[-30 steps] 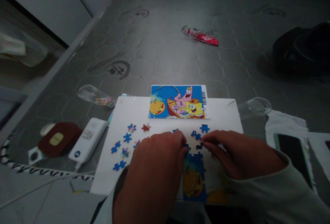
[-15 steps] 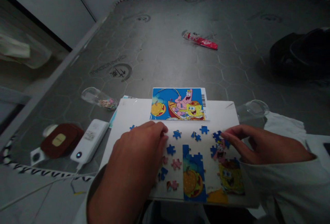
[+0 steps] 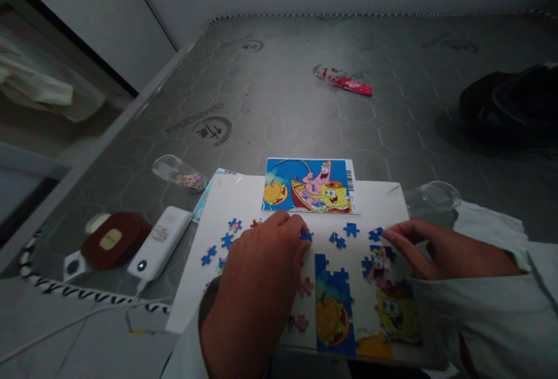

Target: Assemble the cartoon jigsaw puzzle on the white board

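Note:
My right hand point(image 3: 440, 248) pinches a blue jigsaw puzzle piece point(image 3: 375, 233) just above a joined section point(image 3: 396, 309) showing a pink starfish and a yellow sponge figure. My left hand point(image 3: 265, 268) is curled low over the board, thumb and forefinger at a blue puzzle piece point(image 3: 307, 236), partly hidden by them. Between the hands lies another joined section point(image 3: 333, 309) with a burger on blue. Loose blue pieces point(image 3: 351, 229) lie above it, and pink pieces point(image 3: 299, 324) to its left. More loose pieces point(image 3: 227, 240) lie left of my left hand, which covers part of the board.
The white board point(image 3: 196, 286) carries the pieces and a picture card point(image 3: 311, 186) at its far edge. Around it are two clear cups point(image 3: 178, 172), a white power bank point(image 3: 160, 242) with a cable, a brown case point(image 3: 115, 239), a red wrapper point(image 3: 344, 81) and a dark bag point(image 3: 505, 106).
My left hand has moved right to a blue piece, uncovering pieces on the left. The piece in my right hand has shifted slightly away from the starfish section. The view has tilted a little.

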The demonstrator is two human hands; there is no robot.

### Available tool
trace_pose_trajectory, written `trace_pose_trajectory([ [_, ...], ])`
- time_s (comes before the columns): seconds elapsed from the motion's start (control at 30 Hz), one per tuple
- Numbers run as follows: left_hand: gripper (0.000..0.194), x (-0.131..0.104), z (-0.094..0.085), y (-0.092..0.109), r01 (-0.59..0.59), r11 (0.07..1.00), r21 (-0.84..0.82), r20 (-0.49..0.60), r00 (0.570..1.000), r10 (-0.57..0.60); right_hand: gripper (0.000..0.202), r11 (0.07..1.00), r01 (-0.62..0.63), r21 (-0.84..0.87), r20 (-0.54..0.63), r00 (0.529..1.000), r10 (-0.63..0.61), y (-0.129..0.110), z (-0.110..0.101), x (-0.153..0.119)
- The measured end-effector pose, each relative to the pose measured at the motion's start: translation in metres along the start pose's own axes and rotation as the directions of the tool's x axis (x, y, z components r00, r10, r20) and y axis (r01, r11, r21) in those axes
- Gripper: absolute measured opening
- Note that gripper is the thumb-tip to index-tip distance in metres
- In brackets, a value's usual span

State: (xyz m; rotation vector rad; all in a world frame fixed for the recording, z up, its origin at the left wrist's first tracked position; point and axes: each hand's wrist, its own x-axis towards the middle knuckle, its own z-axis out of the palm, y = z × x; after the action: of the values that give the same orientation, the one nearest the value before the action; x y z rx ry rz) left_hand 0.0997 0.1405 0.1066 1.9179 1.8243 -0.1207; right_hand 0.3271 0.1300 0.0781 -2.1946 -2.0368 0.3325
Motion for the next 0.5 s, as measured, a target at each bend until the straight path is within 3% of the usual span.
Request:
trace_pose_trajectory([
  [0.5, 0.018, 0.0011, -0.0011, -0.0009, 0.009, 0.998, 0.064, -0.012, 1.0, -0.009, 0.027, 0.999, 0.027, -0.016, 0.023, 0.999, -0.027, 0.0012, 0.004, 0.0018],
])
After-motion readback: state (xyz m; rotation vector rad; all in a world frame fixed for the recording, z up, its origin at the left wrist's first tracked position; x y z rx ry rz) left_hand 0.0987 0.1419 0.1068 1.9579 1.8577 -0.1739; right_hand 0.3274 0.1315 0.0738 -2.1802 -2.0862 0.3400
